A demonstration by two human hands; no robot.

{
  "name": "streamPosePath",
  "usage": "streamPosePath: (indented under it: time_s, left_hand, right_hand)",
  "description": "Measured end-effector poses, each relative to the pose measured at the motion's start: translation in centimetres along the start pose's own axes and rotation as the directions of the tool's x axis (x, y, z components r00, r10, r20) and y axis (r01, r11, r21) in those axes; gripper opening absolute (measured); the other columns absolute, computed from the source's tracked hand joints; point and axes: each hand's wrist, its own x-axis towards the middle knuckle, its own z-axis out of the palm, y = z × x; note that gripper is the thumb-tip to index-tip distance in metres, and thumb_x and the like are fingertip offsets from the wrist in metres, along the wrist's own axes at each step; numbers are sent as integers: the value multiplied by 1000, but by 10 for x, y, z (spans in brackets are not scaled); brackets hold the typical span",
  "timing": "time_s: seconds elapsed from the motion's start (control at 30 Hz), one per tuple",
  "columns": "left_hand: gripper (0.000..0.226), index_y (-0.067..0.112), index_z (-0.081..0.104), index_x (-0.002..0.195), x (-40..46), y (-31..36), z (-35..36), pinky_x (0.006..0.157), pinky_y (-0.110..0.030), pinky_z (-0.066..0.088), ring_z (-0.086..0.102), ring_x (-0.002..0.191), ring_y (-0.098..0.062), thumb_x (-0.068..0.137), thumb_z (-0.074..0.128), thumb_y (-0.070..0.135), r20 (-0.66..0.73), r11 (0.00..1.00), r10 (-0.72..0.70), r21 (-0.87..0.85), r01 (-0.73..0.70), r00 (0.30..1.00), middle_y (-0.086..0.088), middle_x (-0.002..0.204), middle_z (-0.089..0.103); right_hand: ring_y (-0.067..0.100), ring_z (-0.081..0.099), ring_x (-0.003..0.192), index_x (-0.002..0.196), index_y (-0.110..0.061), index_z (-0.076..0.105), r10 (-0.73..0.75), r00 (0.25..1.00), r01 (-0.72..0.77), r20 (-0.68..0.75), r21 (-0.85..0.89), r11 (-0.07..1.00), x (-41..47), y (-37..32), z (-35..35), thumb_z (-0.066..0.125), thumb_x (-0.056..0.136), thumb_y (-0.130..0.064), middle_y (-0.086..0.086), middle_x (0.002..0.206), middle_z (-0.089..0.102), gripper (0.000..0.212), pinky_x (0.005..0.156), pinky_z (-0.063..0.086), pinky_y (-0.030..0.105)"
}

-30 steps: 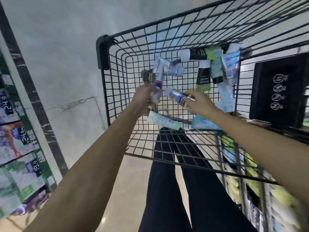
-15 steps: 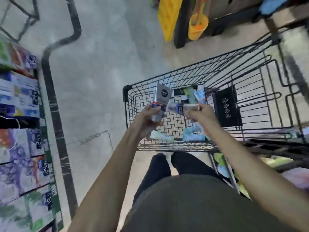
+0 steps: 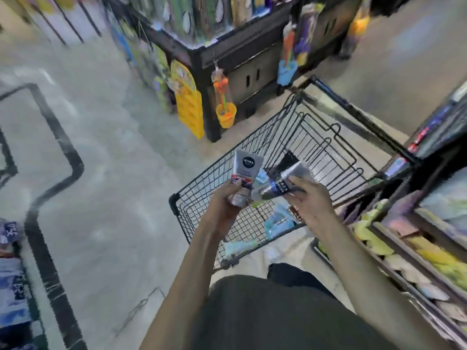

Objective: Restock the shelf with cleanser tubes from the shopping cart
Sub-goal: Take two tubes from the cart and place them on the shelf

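Both hands are above the shopping cart [image 3: 252, 193], each grip closed round a cleanser tube: the left hand [image 3: 227, 198] holds a grey tube [image 3: 245, 170] upright, the right hand [image 3: 307, 198] a darker tube [image 3: 283, 181] lying sideways. Best to turn right toward the shelf [image 3: 394, 238] and place them one by one, labels outward.

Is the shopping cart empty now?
No. Light blue tubes still lie on the floor of the shopping cart, below both hands.
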Motion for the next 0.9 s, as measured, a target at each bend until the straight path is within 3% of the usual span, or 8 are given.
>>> streamPosePath:
  time_s: [0.1,0.2,0.27,0.37,0.47,0.6,0.77,0.9]
  left_hand:
    - [40,-1,58,130,-8,-7,16,80,-36,53,62,91,-23,97,62,22,73,996,-15,93,8,997,-15,110,66]
    - [50,-2,50,141,-15,-18,35,88,-43,54,58,101,-30,95,62,13,120,989,-63,139,46,991,-21,120,60]
    - [47,-1,50,139,-21,-26,54,81,-41,57,59,100,-30,94,58,0,159,982,-85,181,55,984,-21,117,60]
    - [44,4,55,134,-29,-43,83,76,-36,58,66,94,-26,92,55,-11,217,965,-138,249,82,966,-16,111,64]
    - [45,10,60,127,-35,-66,113,82,-42,56,69,96,-27,87,63,-12,258,934,-204,341,109,944,-13,108,70]
    - [55,11,61,124,-57,-96,162,90,-45,58,73,98,-25,72,72,-5,326,902,-271,415,120,906,-9,108,75]
    - [60,15,63,126,-89,-147,219,106,-55,49,65,120,-36,69,77,2,404,852,-350,512,108,845,-9,119,75]
    - [53,14,66,122,-122,-193,258,103,-54,44,66,112,-32,72,78,-1,442,829,-361,555,66,821,-11,117,75]
  right_hand:
    - [24,68,96,98,-10,70,-59,996,69,-73,149,986,-34,-5,-12,80,75,-15,6,92,75,26,89,55,44]
    - [25,63,77,97,-8,70,-139,980,163,-146,171,972,-65,-8,-27,84,78,-22,3,81,71,28,66,53,39]
    - [22,68,68,103,-7,70,-181,961,215,-210,154,964,-85,-11,-40,82,85,-21,0,78,74,25,59,56,36]
    - [13,74,72,108,-15,72,-223,928,266,-297,115,957,-114,-12,-67,75,93,-25,-2,84,78,18,66,61,36]
    - [24,76,92,118,-23,70,-260,888,297,-378,42,954,-139,-12,-97,72,95,-40,6,107,79,29,81,63,49]
    - [33,76,97,121,-23,68,-295,829,372,-476,74,925,-176,-11,-141,68,98,-41,7,108,79,30,87,61,52]
    - [28,74,70,104,-13,63,-239,820,401,-520,224,888,-234,-5,-212,67,97,-9,10,92,75,9,60,60,34]
    - [27,74,79,120,-1,59,-291,802,418,-522,141,898,-287,4,-265,64,86,14,15,98,71,38,63,59,32]
